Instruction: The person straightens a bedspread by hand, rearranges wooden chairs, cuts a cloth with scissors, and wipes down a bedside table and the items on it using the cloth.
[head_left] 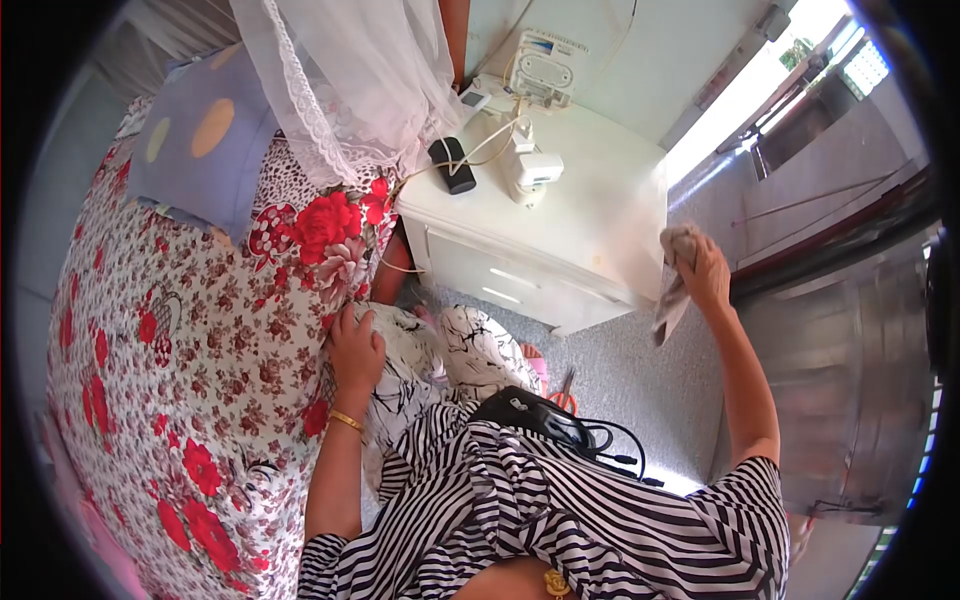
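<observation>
My right hand (708,272) is closed round a bunched greyish-beige cloth (671,306), held out beside the right edge of the white cabinet (600,225). One end of the cloth hangs down below the fingers. My left hand (357,352) lies with its fingers apart at the edge of the bed, where the floral bedsheet (235,370) meets my patterned trousers (405,350). A gold bangle (347,420) circles that wrist. On the cabinet top are a black device (452,166) and a white plug-in adapter (537,169) with cables.
A purple pillow (205,140) and a white lace net (360,80) are at the upper left. A black bag (535,415) with cables lies against my lap, near orange-handled scissors (563,401). A shiny metal container (840,370) stands at the right, above the grey floor (640,395).
</observation>
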